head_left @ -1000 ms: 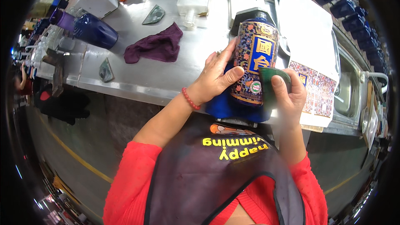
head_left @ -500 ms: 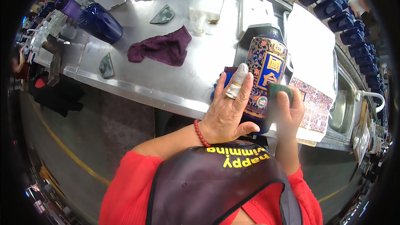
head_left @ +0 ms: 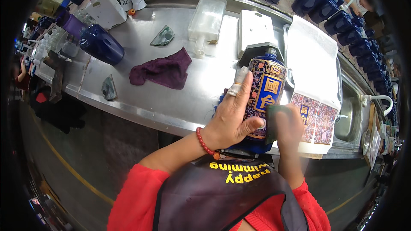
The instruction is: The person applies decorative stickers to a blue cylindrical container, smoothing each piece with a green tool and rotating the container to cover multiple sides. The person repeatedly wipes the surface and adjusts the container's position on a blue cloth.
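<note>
At the front edge of the steel bench (head_left: 214,79): one blue bottle (head_left: 267,90), glossy, wrapped in a patterned label, tilted, with its neck pointed toward a white box (head_left: 256,28) and its base toward the wearer. The bottle's left side is grasped by the left hand (head_left: 229,122), the thumb laid over the lower front; the fingers underneath are hidden. A dark green pad (head_left: 272,122) is gripped in the right hand (head_left: 290,124), blurred, and held against the lower right side. Handling, as judged: rigid, fairly heavy, slippery where the glaze is bare, breakable if knocked; the pad appears stiff and light. Hold best taken: broadly around the body, with the base supported; the slim neck should not be relied on alone, and label edges should be spared.
</note>
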